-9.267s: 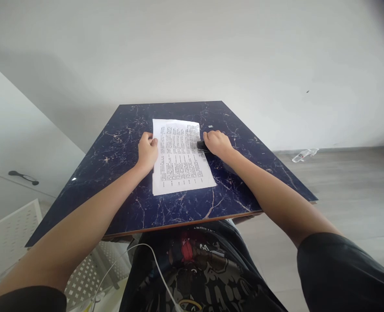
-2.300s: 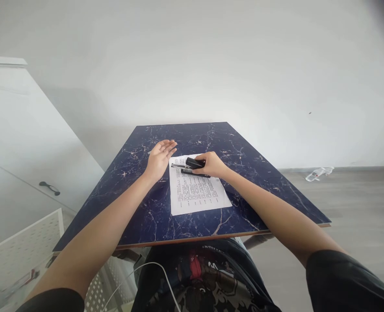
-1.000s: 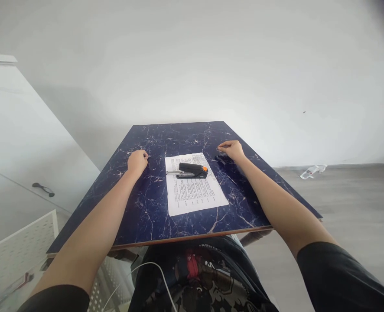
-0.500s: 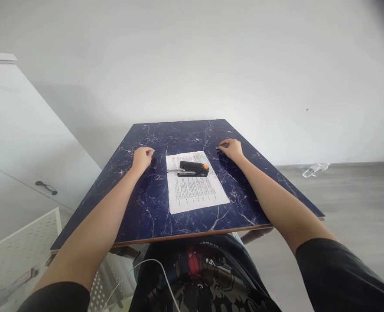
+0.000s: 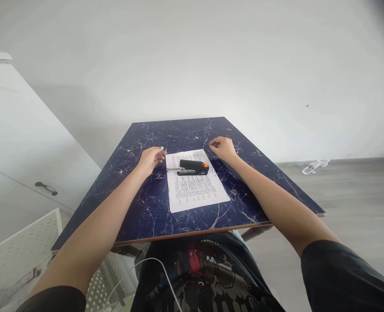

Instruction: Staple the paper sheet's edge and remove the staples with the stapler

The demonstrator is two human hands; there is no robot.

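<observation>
Pinched in the left hand (image 5: 151, 159), beside the paper's (image 5: 198, 190) far left corner, is a small pale piece (image 5: 162, 148). Off its far right corner, the right hand (image 5: 223, 149) has curled fingers; any grip cannot be told. On the paper, the stapler (image 5: 196, 168) lies already opened; the piece seems not yet loaded.

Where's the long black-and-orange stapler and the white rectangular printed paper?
Long black-and-orange stapler (image 5: 194, 165), head view: its black upper arm.
White rectangular printed paper (image 5: 196, 185), head view: printed text near its middle.
</observation>
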